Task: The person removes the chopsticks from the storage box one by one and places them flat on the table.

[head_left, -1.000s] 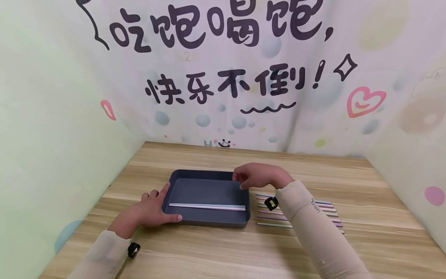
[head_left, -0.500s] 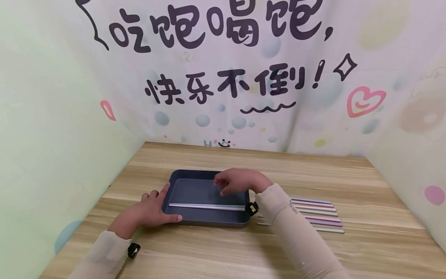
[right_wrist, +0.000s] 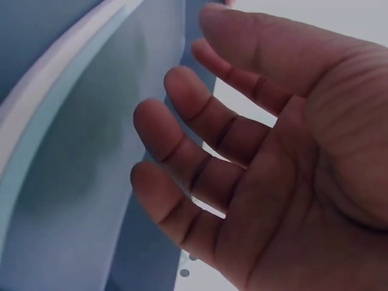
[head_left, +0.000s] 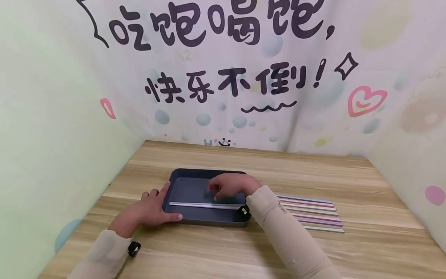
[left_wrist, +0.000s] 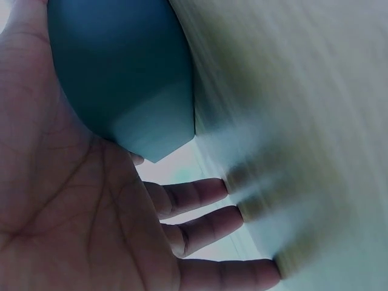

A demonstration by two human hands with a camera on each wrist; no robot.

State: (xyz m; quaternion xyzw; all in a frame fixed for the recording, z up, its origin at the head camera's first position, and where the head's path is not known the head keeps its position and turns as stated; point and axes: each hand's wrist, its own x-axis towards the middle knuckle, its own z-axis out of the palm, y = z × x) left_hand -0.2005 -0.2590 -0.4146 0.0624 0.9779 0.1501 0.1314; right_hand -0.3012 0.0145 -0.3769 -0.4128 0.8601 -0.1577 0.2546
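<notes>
A dark grey rectangular tray (head_left: 209,223) lies on the table with a small bundle of thin, pale chopsticks (head_left: 202,205) across its front half. My left hand (head_left: 151,209) rests against the tray's left end, thumb along the front rim. In the left wrist view, the palm (left_wrist: 79,188) lies beside the tray's wall (left_wrist: 121,73), and the fingers reach to the tabletop. Over the tray's right half hovers my right hand (head_left: 231,185), fingers loosely bent. The right wrist view shows nothing between its fingers (right_wrist: 160,130), with the pale chopsticks (right_wrist: 54,66) off to the side.
Right of the tray, several pastel chopsticks (head_left: 322,223) lie side by side on the wooden table (head_left: 376,217), partly hidden by the right sleeve (head_left: 289,236). A printed cloth (head_left: 195,135) hangs at the table's back edge, with pale walls at both sides.
My right hand has moved left and slightly nearer, from the tray's back right corner to over its middle right. The left hand, tray and chopsticks have stayed in place.
</notes>
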